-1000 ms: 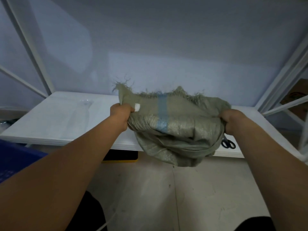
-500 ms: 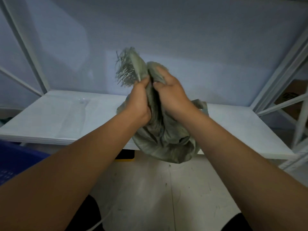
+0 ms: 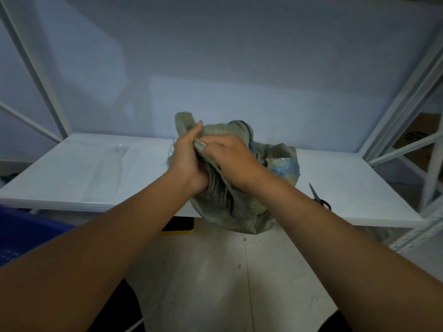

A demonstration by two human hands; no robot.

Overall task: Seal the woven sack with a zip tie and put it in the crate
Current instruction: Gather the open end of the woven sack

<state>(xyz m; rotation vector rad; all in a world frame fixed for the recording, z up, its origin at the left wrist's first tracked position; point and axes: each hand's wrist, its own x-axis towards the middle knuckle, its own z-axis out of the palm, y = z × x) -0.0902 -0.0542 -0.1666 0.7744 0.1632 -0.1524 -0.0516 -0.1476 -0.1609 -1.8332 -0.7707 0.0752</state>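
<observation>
Sack [image 3: 230, 207]: grey-green woven, neck bunched (blue stripe at right), held over tabletop [image 3: 84, 178] front edge.
Crate [image 3: 21, 231]: blue, seen low left.

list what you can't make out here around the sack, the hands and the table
Head view only.
- woven sack neck: wrapped by left hand and right hand; any zip tie there is hidden.
- scissors: handles partly behind the right forearm.
- blue crate: cut off by the left edge, inside unseen.
- dark object under the table: too dim to identify.

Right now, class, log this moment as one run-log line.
phase: grey-green woven sack mouth bunched | left hand: grips neck | right hand: grips neck | zip tie: unseen | dark-handled scissors: on white shelf
</observation>
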